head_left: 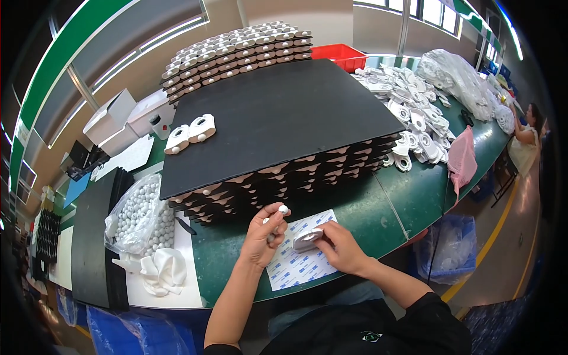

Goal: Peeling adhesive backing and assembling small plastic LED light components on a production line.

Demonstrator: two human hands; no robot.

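Green table (pixel 378 207): left hand (pixel 263 236) pinches white ball (pixel 283 209); right hand (pixel 340 245) grips white housing (pixel 307 238) beside it.

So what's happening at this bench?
A person at a green table holds a small white ball at the fingertips of the left hand, while the right hand grips a white plastic part over a sheet of adhesive pads. Two finished-looking parts sit on a black board topping stacked trays.

Your left hand (pixel 265 235) pinches a small white ball (pixel 283 209) at its fingertips, raised just above the white sheet (pixel 296 260). Your right hand (pixel 337 245) holds a white plastic housing (pixel 307 239), tilted, over that sheet on the worktop (pixel 367 207).
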